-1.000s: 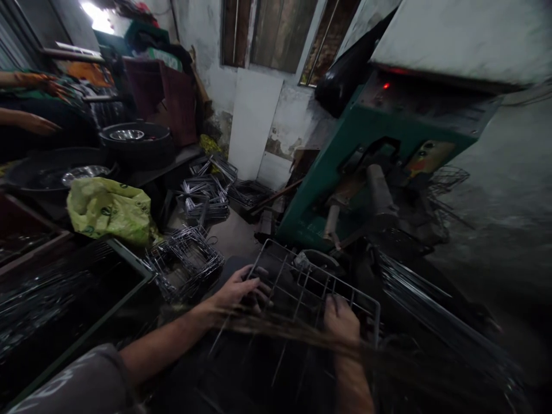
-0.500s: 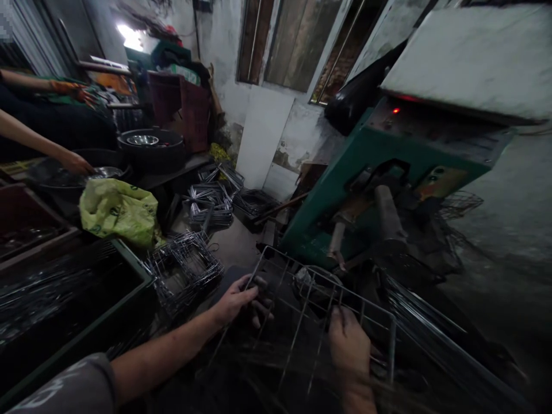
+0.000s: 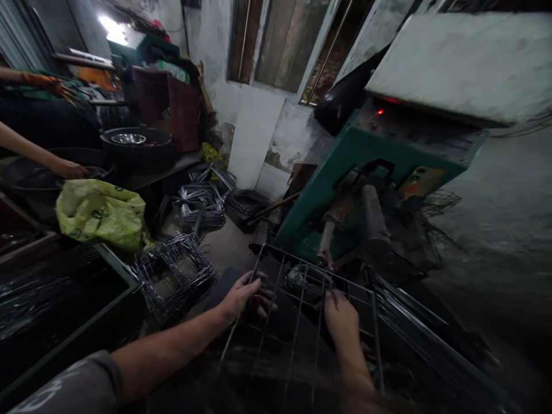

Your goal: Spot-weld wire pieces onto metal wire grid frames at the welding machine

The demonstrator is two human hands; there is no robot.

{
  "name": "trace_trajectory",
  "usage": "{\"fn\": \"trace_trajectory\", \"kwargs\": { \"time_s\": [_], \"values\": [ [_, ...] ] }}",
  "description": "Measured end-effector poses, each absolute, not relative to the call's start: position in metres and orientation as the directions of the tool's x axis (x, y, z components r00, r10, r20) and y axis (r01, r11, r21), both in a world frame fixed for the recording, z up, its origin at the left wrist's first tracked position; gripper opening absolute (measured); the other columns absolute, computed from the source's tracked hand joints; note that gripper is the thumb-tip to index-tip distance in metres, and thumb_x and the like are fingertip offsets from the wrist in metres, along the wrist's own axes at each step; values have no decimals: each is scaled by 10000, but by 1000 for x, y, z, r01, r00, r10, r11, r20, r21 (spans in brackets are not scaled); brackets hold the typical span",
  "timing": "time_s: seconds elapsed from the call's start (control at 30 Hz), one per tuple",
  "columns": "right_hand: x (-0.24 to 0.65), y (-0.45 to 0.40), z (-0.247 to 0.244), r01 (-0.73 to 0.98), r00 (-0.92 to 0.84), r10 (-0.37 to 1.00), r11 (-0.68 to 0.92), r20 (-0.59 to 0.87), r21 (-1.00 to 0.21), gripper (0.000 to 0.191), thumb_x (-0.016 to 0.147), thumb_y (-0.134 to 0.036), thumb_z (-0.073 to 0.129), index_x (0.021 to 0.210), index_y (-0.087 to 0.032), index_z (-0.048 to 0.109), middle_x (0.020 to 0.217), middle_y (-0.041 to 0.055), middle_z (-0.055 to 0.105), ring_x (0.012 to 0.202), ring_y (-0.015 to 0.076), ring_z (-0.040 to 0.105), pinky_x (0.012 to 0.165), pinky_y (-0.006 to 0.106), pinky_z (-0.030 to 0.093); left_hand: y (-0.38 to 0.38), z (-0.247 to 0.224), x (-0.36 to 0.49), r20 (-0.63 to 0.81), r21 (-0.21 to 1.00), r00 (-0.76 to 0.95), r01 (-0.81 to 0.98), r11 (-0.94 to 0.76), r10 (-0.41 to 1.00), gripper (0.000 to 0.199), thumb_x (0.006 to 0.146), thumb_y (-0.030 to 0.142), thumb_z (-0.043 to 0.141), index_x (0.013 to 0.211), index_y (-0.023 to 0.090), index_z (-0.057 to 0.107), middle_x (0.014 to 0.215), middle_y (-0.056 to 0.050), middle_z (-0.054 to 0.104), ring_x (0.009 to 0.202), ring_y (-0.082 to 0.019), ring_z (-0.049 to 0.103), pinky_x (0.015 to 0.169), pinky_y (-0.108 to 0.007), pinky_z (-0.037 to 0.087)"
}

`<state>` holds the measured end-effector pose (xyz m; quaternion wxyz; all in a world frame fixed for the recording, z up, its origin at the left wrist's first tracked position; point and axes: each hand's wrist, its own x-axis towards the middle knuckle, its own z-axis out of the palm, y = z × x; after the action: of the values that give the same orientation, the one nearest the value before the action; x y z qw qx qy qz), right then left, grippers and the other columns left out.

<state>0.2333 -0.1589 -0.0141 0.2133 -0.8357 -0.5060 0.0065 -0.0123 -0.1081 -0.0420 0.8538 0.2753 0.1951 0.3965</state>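
Since the previous frame, the right end of the wire grid point(image 3: 297, 322) has risen a little in my view and the surroundings have slid left. The grid is at the lower centre, tilted, above dark-clothed legs. My hands are well apart. My left hand point(image 3: 248, 296) is at its left edge, thumb across the wire, fingers spread and partly curled; I cannot tell how firmly it holds. My right hand point(image 3: 342, 316) is closed on the grid near its far edge. The lower part is dark and blurred.

Just beyond, to the right, stands a green machine point(image 3: 306, 201) with a lit red light point(image 3: 380, 112) and a thick metal shaft point(image 3: 374, 215). Thin metal rods point(image 3: 414, 322) lie on the right. Left of my left hand, I see a pile of wire frames point(image 3: 176, 270), then a dark bin point(image 3: 115, 263). A second pile point(image 3: 200, 204) sits farther back.

A yellow-green bag point(image 3: 101, 213) rests above the bin in my view. Behind it, another person's hand point(image 3: 71, 168) reaches to a dark basin point(image 3: 32, 187). Near that, a round tub point(image 3: 138, 156) holds a shiny bowl point(image 3: 128, 138). A white panel point(image 3: 254, 135) leans below a window point(image 3: 284, 43).
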Motion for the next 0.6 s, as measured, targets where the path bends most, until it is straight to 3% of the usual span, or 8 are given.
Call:
{"fn": "trace_trajectory", "kwargs": {
  "time_s": [0.17,0.6],
  "values": [
    [240,-149,-9,827,507,857,-454,91,-331,348,851,-295,313,883,-133,619,833,137,646,781,235,592,652,295,398,-103,-40,-4,-136,636,607,-552,539,783,385,816,376,603,1076,160,418,796,-84,659,683,-279,695,435,-252,495],
    [247,-143,-10,844,495,859,-439,131,-309,333,854,-284,333,889,-130,626,809,125,647,726,221,582,640,291,388,-97,-46,3,-147,618,598,-566,545,788,374,822,375,606,1074,163,430,791,-97,677,692,-279,698,424,-238,502]
  ]
}}
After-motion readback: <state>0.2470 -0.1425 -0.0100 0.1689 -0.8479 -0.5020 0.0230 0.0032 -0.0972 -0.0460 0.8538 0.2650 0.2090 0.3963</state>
